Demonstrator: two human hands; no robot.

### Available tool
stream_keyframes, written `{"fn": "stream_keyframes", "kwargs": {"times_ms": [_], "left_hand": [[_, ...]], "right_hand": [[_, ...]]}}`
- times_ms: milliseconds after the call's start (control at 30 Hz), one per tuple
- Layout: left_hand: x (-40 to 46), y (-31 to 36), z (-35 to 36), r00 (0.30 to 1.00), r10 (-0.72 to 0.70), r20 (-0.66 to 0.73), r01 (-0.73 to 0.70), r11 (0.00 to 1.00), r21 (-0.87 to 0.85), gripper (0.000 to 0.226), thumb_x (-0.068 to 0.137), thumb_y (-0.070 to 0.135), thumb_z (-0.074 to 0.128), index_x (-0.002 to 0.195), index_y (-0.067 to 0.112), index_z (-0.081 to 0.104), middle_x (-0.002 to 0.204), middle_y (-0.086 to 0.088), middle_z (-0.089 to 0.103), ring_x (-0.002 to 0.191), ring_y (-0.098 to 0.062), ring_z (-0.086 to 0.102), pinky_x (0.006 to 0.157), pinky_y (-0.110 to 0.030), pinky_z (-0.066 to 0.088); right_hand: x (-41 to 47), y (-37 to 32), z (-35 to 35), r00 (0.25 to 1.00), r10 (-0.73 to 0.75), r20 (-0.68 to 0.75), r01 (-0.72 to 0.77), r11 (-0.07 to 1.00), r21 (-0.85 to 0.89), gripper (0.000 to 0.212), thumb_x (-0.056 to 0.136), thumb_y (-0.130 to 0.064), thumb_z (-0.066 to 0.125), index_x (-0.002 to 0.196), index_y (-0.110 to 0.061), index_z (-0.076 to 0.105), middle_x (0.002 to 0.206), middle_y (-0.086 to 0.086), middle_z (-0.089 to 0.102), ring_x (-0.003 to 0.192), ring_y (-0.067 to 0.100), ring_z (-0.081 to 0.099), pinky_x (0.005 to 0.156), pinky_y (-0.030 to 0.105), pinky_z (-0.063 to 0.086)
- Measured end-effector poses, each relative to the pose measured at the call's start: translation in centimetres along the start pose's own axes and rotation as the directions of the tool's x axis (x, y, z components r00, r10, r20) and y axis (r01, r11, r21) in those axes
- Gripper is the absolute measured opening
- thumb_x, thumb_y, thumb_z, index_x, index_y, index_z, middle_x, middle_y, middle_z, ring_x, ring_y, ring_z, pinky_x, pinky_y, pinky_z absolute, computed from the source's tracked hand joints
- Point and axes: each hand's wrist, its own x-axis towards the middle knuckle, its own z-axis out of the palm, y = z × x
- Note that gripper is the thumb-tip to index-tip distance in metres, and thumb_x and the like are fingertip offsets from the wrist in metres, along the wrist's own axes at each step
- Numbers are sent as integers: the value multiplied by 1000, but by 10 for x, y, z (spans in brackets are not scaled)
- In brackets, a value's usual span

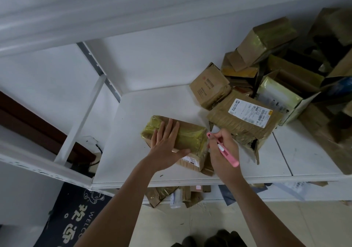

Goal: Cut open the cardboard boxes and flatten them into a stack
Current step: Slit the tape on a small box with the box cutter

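Note:
A small cardboard box (190, 135) wrapped in yellowish tape lies on the white shelf (133, 132). My left hand (167, 144) presses flat on top of the box, fingers straight. My right hand (224, 147) grips a pink utility knife (222, 148), its tip at the box's right end. A larger taped box with a white shipping label (245, 121) lies just right of it, one flap hanging open.
A heap of cardboard boxes (276, 60) fills the shelf's back right. Flattened cardboard pieces (171, 195) lie on a lower level under the shelf edge. A dark doormat (76, 214) covers the floor at lower left. White shelf uprights (80, 121) stand at left.

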Motion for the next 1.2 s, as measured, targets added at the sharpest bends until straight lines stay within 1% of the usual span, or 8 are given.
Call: {"fn": "stream_keyframes", "kwargs": {"times_ms": [100, 267, 400, 533, 700, 867, 1100, 1200], "left_hand": [[1, -4, 3, 1000, 16, -6, -16, 1000, 3, 94, 93, 59, 50, 155, 29, -15, 158, 10, -32, 141, -10, -34, 113, -33, -23], [0, -8, 7, 999, 33, -18, -33, 999, -4, 94, 93, 61, 48, 154, 30, -17, 157, 10, -33, 137, -6, -38, 112, -31, -24], [1, -9, 8, 999, 41, -33, -41, 999, 5, 94, 92, 63, 45, 154, 29, -17, 157, 9, -33, 140, -9, -36, 114, -33, -22], [1, -9, 8, 998, 46, -37, -46, 999, -6, 94, 92, 62, 46, 154, 30, -16, 157, 9, -33, 141, -10, -36, 113, -32, -23], [-3, -9, 8, 997, 51, -53, -52, 999, -15, 94, 93, 62, 47, 155, 28, -15, 158, 8, -32, 140, -10, -37, 114, -32, -22], [-2, -5, 4, 999, 32, -34, -33, 999, -18, 93, 93, 62, 47, 155, 27, -14, 158, 8, -32, 143, -13, -33, 117, -36, -19], [-1, -6, 4, 999, 33, -40, -34, 999, -35, 93, 92, 60, 49, 156, 29, -11, 159, 8, -29, 144, -14, -32, 117, -37, -18], [1, -7, 5, 998, 35, -57, -39, 997, -69, 92, 91, 62, 50, 156, 30, -6, 161, 10, -24, 145, -10, -29, 117, -35, -19]], "right_hand": [[-1, -2, -2, 999, -6, 33, 8, 999, -46, 18, 95, 4, 52, 79, -1, 47, 53, 1, 43, 44, 6, 45, 41, 16, 33], [-12, -10, -3, 998, -6, 55, 8, 999, -39, 19, 96, 6, 50, 77, 4, 45, 53, 0, 39, 42, 4, 41, 41, 11, 29], [-24, -19, -1, 993, 11, 117, 0, 995, -99, 25, 96, 5, 49, 75, -9, 44, 58, 1, 43, 47, 5, 41, 43, 22, 38], [-35, -22, 0, 988, 45, 145, -16, 981, -193, 24, 97, 0, 48, 78, -14, 41, 65, 14, 53, 55, 26, 52, 51, 42, 46], [-39, -25, -12, 986, 19, 165, -10, 998, -56, 30, 95, 4, 53, 72, -13, 43, 57, 6, 50, 47, 6, 45, 42, 18, 35], [-15, -27, -17, 998, 27, 59, -23, 998, -66, 16, 97, -4, 53, 82, -7, 49, 67, 14, 59, 56, 24, 57, 47, 36, 46], [-33, -21, -8, 977, -6, 213, 21, 997, -70, 31, 96, 2, 52, 73, -17, 43, 56, -2, 44, 45, 6, 41, 43, 18, 34], [-27, -18, -14, 997, 7, 71, -8, 1000, 16, 24, 93, 0, 57, 75, -14, 49, 67, 5, 61, 48, 11, 54, 42, 20, 44]]}}
